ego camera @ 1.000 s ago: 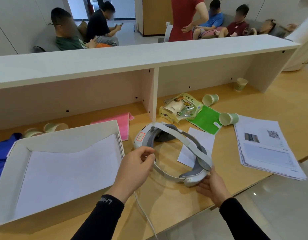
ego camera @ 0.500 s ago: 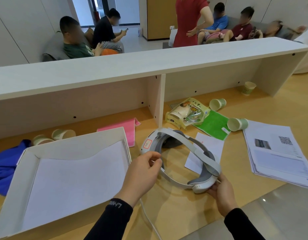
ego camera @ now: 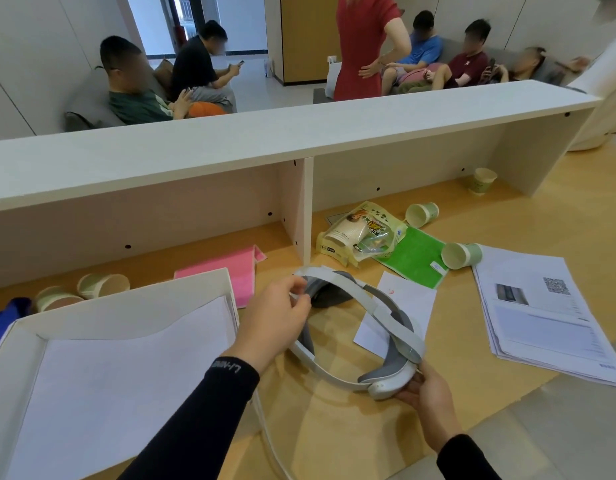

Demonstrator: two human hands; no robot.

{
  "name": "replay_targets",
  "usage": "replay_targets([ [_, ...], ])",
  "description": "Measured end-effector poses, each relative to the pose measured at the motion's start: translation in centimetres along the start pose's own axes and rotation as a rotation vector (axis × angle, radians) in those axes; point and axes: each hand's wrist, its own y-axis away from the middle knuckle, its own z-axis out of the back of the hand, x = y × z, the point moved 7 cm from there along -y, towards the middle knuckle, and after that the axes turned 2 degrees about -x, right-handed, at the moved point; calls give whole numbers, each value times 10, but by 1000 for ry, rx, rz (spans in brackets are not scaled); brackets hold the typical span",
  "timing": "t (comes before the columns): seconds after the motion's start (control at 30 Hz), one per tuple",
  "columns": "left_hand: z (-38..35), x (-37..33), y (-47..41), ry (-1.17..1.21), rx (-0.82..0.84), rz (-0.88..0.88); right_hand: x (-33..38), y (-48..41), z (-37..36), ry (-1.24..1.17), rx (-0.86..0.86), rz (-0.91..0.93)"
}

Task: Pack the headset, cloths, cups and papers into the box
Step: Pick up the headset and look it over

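Observation:
A white and grey headset (ego camera: 379, 317) is held just above the wooden desk, right of the open white box (ego camera: 126, 306). My left hand (ego camera: 275, 320) grips its front part and my right hand (ego camera: 421, 389) holds its rear pad. White paper lines the box. A pink cloth (ego camera: 237, 271) lies behind the box, a green cloth (ego camera: 414, 256) farther right, a blue cloth (ego camera: 2, 320) at the far left. Paper cups lie tipped at the left (ego camera: 102, 284), by the green cloth (ego camera: 460, 255) and behind it (ego camera: 421, 213). A paper stack (ego camera: 542, 313) sits at the right.
A low white shelf (ego camera: 299, 133) with a divider panel (ego camera: 303, 209) spans the desk's back. A cup (ego camera: 483, 180) stands under its right end. A plastic bag of cups (ego camera: 362, 233) lies beside the green cloth. A loose sheet (ego camera: 400, 306) lies under the headset. Several people sit beyond.
Both hands have lifted the headset and my left hand has shifted up onto its front part. The view has tilted slightly.

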Motion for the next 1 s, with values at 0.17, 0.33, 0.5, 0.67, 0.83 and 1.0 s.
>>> replay_targets([
  [0.17,0,1,-30,-116,3,-23,-5,-6,0,66,-6,-102],
  [0.33,-16,6,-53,-233,160,-47,3,-6,-3,111,13,-46],
  [0.5,-33,2,-65,-257,255,-99,-4,-9,-3,110,29,-39],
  [0.67,-42,3,-70,-270,287,-76,8,-4,-12,114,58,-145],
  [0.83,-29,-2,-67,-210,222,-115,20,0,-9,27,57,-159],
  [1.0,26,-36,-39,-76,40,-257,83,21,2,96,32,64],
])
